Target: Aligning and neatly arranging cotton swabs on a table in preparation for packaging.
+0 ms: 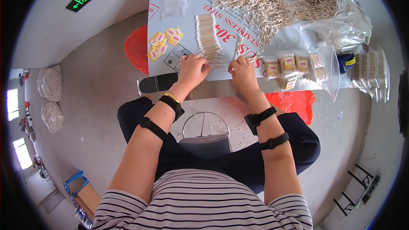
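A long, neat row of cotton swabs (207,34) lies side by side on the printed steel tabletop. My left hand (193,71) is at the row's near end, its fingers curled together beside the last swabs; whatever they pinch is too small to make out. To the right, my right hand (243,73) rests at the table's near edge with fingers closed, just below a few loose swabs (239,47). Its fingertips hide what is between them. A large heap of loose swabs (266,10) spreads beyond, spilling from a clear plastic bag (351,15).
Yellow printed cards (158,46) and clear small bags (175,4) lie on the left. Filled swab packets (288,63) sit right of my right hand, near stacked packs (370,71). Red bags (137,51) hang by the table; fallen swabs (243,138) litter the floor.
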A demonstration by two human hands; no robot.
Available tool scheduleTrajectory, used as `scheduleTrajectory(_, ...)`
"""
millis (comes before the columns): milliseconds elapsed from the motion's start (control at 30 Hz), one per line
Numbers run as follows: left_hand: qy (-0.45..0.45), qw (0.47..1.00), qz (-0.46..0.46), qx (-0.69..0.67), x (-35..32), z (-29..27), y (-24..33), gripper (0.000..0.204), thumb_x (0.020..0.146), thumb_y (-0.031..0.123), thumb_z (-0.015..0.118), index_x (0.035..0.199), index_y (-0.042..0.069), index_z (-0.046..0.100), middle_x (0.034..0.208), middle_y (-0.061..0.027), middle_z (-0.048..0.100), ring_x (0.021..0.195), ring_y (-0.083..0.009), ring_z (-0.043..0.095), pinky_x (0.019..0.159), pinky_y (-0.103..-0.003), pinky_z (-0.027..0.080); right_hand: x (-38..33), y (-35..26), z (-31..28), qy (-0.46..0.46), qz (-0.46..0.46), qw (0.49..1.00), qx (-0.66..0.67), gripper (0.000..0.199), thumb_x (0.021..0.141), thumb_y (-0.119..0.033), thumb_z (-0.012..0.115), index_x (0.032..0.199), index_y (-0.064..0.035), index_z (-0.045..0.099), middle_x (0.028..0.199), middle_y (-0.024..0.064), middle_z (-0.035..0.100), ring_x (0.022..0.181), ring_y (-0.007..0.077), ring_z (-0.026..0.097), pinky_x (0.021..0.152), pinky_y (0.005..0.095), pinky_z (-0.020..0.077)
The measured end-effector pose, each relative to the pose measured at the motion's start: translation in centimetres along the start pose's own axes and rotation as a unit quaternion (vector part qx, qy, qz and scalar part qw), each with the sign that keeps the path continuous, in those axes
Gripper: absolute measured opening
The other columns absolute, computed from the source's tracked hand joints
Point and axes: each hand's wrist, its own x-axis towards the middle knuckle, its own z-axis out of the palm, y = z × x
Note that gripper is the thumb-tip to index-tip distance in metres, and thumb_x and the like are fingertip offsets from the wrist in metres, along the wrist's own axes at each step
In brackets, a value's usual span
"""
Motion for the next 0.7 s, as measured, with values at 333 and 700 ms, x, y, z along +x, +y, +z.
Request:
scheduleTrajectory(333,0.033,0.999,0.024,0.013,1.5,0.0,0.4,0.013,0.085,0.019,0.084,0.09,0.017,0.072,0.089,0.0025,0.066,0.094,-0.0209,0.064,0.093,-0.041,0.038,1.5,-2.3,3.1,-0.001,-0.024,0.999,-0.048,0.014,0.09,-0.014,0.074,0.103,-0.0129,0.069,0.106,0.0072,0.059,0.107,0.0293,0.059,0.094,0.0423,0.0486)
scheduleTrajectory(700,0.076,0.997,0.012,-0.01,-3.2,0.0,0.8,0.02,0.086,0.015,0.083,0.102,0.018,0.071,0.105,0.0008,0.063,0.104,-0.0237,0.062,0.096,-0.044,0.04,1.2,-1.9,1.8,0.034,0.025,0.999,0.027,0.023,0.087,-0.009,0.079,0.108,-0.0138,0.07,0.105,0.0087,0.06,0.106,0.0314,0.059,0.095,0.0444,0.0493)
